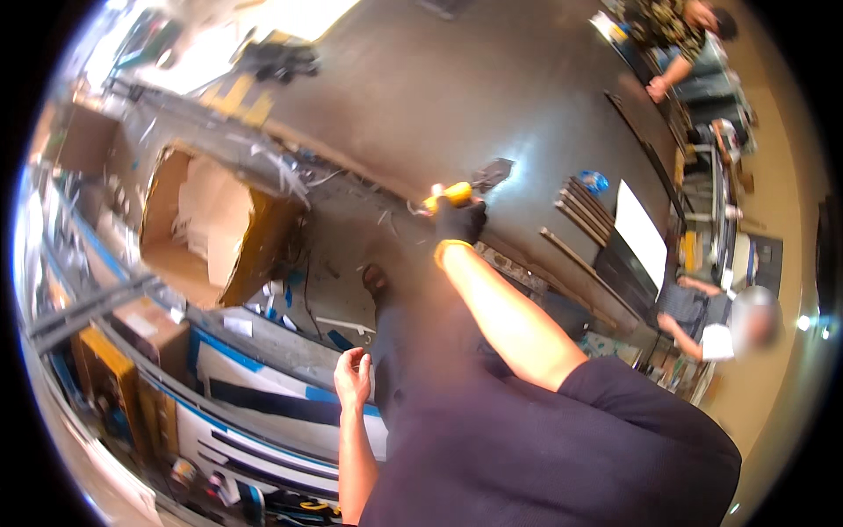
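- Black short-sleeved shirt (544, 448), nearest
- Bare left hand (353, 378): fingers loosely curled, grip wide
- Black-gloved right hand (461, 221): closed round yellow-handled, dark-headed hand tool (457, 194)
- Tool: over broad dark-grey tabletop (413, 105), contact unclear
- Far: camouflage-topped person (673, 26)

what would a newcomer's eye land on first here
Probably the yellow-handled tool in the dark-gloved right hand, near the picture's centre against the large dark tabletop. Next might come the open cardboard box at the left, then the bright white sheet toward the right.
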A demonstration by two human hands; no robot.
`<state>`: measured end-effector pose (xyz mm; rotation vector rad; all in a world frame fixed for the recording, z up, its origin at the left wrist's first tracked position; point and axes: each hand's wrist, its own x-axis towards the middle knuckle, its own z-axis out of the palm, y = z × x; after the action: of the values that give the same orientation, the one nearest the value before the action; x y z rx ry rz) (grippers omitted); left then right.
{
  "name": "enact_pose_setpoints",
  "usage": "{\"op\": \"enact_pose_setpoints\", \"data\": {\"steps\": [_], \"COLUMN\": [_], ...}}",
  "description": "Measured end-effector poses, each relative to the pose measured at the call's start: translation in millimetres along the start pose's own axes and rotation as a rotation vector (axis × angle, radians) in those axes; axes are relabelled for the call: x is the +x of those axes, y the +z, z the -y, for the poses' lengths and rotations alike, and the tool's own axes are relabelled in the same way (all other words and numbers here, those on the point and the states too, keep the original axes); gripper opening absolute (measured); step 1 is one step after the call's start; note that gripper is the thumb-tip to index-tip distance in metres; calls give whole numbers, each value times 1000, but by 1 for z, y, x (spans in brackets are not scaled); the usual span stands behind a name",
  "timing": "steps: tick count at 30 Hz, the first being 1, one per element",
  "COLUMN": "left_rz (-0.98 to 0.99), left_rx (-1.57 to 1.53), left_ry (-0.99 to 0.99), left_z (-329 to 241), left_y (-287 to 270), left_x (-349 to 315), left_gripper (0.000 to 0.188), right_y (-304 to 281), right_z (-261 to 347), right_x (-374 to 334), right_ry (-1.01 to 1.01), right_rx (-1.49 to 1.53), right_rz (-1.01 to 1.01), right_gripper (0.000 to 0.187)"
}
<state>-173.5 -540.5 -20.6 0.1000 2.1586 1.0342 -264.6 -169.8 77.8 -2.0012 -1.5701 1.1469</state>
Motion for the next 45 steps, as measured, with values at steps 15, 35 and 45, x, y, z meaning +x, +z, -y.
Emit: {"op": "enact_pose_setpoints", "data": {"steps": [15, 35, 45], "left_rz": [248, 313, 284], "left_rx": [334, 969, 993], "left_ry": [823, 1380, 1292], "left_z": [-211, -329, -335], "left_y": [157, 400, 409], "left_x": [115, 101, 89], "left_gripper": [27, 28, 25], "right_y": [-299, -517, -517], "right_z": [-244, -433, -414], "right_x": [91, 202, 212], "right_ry": [-372, 152, 39], "right_rx": [98, -25, -97], "right_rz": [38, -188, 118], "right_gripper": [31, 51, 55]}}
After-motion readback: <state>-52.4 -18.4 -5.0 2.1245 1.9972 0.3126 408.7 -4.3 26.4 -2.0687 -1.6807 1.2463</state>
